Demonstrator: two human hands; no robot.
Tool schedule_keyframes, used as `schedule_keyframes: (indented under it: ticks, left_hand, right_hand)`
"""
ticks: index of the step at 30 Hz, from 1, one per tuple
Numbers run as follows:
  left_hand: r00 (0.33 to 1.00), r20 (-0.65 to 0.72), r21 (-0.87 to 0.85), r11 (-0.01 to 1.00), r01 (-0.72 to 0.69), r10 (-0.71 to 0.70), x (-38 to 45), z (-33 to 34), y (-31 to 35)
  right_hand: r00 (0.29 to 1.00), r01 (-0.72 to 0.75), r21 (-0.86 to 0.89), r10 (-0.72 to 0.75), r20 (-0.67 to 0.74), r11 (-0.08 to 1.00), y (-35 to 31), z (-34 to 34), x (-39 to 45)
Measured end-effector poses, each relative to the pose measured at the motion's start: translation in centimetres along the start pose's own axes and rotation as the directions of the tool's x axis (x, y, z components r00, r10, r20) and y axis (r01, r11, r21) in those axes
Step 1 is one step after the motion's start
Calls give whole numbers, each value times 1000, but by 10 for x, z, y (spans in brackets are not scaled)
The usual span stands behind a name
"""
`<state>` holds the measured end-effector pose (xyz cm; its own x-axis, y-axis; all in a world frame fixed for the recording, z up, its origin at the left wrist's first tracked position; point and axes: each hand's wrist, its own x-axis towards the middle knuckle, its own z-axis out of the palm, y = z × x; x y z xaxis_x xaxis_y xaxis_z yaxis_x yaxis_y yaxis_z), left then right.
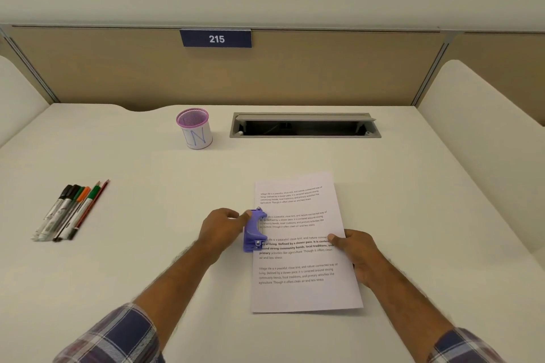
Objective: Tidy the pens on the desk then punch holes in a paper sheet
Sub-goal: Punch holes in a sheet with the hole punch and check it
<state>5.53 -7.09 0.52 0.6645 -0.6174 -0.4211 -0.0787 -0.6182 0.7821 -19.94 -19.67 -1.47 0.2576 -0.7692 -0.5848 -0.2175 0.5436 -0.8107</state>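
Left hand: just left of the hole punch, fingers curled, thumb tip against its near side.
Right hand: well right of the hole punch, thumb lying flat, fingers tucked under.
Forearms: bare, plaid sleeves rolled back.

- A blue sign reading 215 hangs on the tan partition.
- An open grey cable hatch sits in the white counter near its back edge.

A purple plastic hole punch is sitting on the left edge of a printed white paper sheet; capped markers and pencils are lying far left, and a pink mesh pen cup is standing behind.
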Motion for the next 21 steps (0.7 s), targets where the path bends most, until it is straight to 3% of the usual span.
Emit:
schedule_keyframes:
  ticks: [2,7,14,21]
  left_hand:
    - [995,-95,123,992,-21,33,5,-1,4]
    - [962,-235,235,968,-85,141,26,7,24]
    - [965,-212,376,925,-64,153,41,45,28]
    - [922,-289,444,889,-111,259,42,58,17]
  right_hand:
    - [1000,1,0,-1,3,1000,0,0,0]
    - [1000,1,-2,-1,2,1000,0,0,-1]
    - [1000,-11,-14,12,13,1000,-2,0,-2]
    - [1000,-8,-43,8,19,999,1,-4,2]
